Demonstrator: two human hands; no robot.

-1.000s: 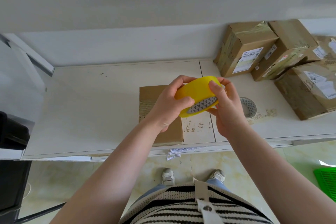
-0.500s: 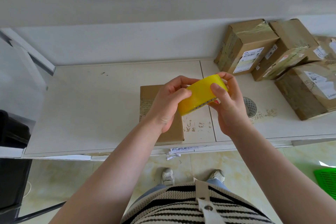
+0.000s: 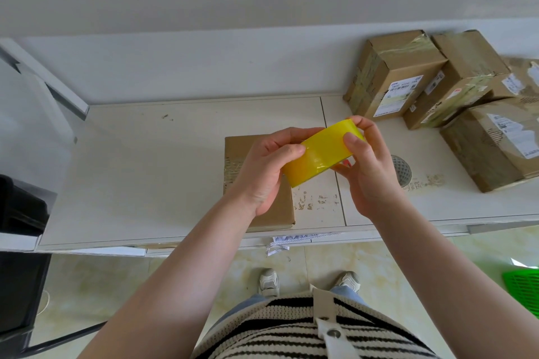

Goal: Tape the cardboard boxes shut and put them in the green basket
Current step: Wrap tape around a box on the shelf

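Observation:
A yellow tape roll [image 3: 319, 156] is held up over the white table [image 3: 151, 172], its outer band turned toward me. My left hand [image 3: 262, 172] grips its left end, thumb on the band. My right hand [image 3: 367, 169] grips its right end, thumb on the band and fingers curled over the top. Under my left hand a flat cardboard box [image 3: 275, 213] lies on the table, largely hidden. Several taped cardboard boxes [image 3: 390, 79] are piled at the table's back right. A corner of the green basket [image 3: 523, 291] shows on the floor at the right edge.
A second tape roll [image 3: 402, 173] lies on the table behind my right hand. A dark bin [image 3: 17, 213] stands at the left edge. Crumpled paper [image 3: 280, 243] hangs at the table's front edge. My feet stand on the tiled floor below.
Both hands have turned the yellow roll so its patterned side no longer shows and its outer band faces me. The roll has stayed above the flat box.

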